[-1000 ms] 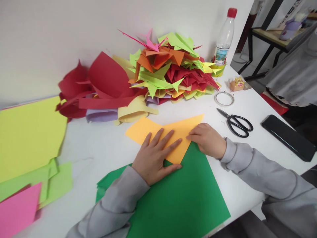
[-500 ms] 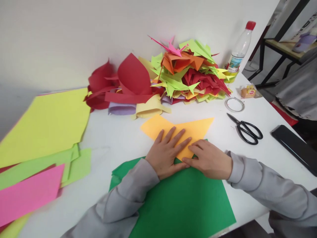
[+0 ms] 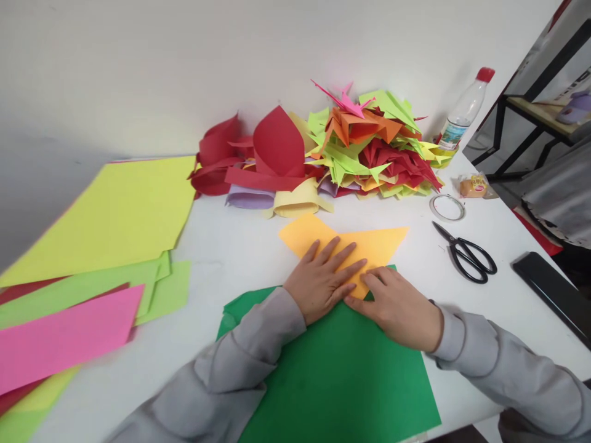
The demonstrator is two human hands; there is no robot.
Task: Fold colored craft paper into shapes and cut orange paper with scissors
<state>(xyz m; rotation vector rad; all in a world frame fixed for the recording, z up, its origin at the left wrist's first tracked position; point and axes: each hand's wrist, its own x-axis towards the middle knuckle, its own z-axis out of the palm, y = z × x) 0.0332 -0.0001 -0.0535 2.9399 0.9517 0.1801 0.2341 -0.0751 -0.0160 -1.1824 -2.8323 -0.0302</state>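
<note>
A folded yellow-orange paper (image 3: 381,241) lies on the far part of a large green sheet (image 3: 351,375), its two upper points reaching onto the white table. My left hand (image 3: 316,280) presses flat on the folded paper with the fingers spread. At the paper's lower right edge, my right hand (image 3: 401,307) has its thumb and bent fingers closed on the paper close to its bottom corner. Part of the folded shape is hidden beneath both hands.
Red paper hats (image 3: 279,144) and a heap of folded paper shapes (image 3: 360,157) line the wall. Coloured sheets (image 3: 115,215) lie at left. To the right are a bottle (image 3: 464,114), a tape roll (image 3: 447,208), scissors (image 3: 468,255), a wrapped snack (image 3: 473,186) and a black phone-like object (image 3: 551,295).
The view has shifted a little, so the scene sits further right. My left thumb has drawn in toward the palm, while the right fingertips stay at the paper's lower edge.
</note>
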